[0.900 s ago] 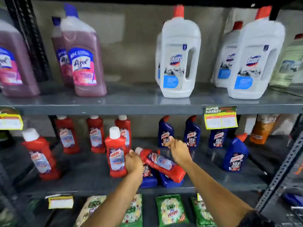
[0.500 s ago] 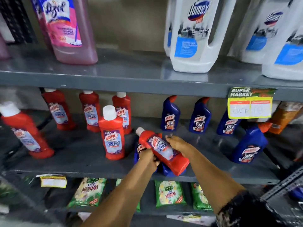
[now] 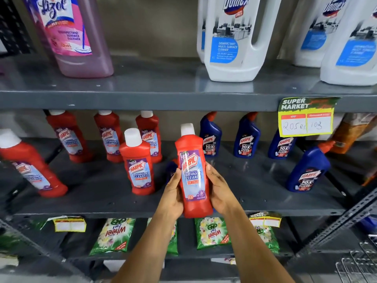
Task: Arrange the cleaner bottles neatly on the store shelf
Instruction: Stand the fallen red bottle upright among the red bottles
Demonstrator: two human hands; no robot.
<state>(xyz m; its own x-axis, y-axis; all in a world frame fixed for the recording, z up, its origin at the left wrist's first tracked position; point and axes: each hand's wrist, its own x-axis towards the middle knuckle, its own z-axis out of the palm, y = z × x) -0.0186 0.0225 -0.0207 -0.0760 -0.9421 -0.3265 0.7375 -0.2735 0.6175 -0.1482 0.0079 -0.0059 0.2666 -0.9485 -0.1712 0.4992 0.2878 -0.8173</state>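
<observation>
I hold a red Harpic bathroom cleaner bottle (image 3: 192,174) upright in front of the middle shelf (image 3: 106,193), label facing me. My left hand (image 3: 173,197) grips its left side and my right hand (image 3: 219,190) grips its right side. Another red Harpic bottle (image 3: 138,162) stands just left of it, several more red ones stand behind and to the left, and one (image 3: 28,166) leans at the far left. Blue Harpic bottles (image 3: 210,137) stand at the back right, one (image 3: 308,168) tilted further forward. A blue bottle (image 3: 171,168) is partly hidden behind my left hand.
The upper shelf (image 3: 163,92) carries a pink Lizol bottle (image 3: 73,35) and white Domex jugs (image 3: 232,37). A price tag (image 3: 306,117) hangs on its edge. Green Wheel detergent packets (image 3: 114,235) lie on the shelf below. An angled metal frame post (image 3: 346,217) is at right.
The red bottle that lay tilted across the blue bottles has been lifted and turned upright between both hands. The camera has moved closer to the shelf.
</observation>
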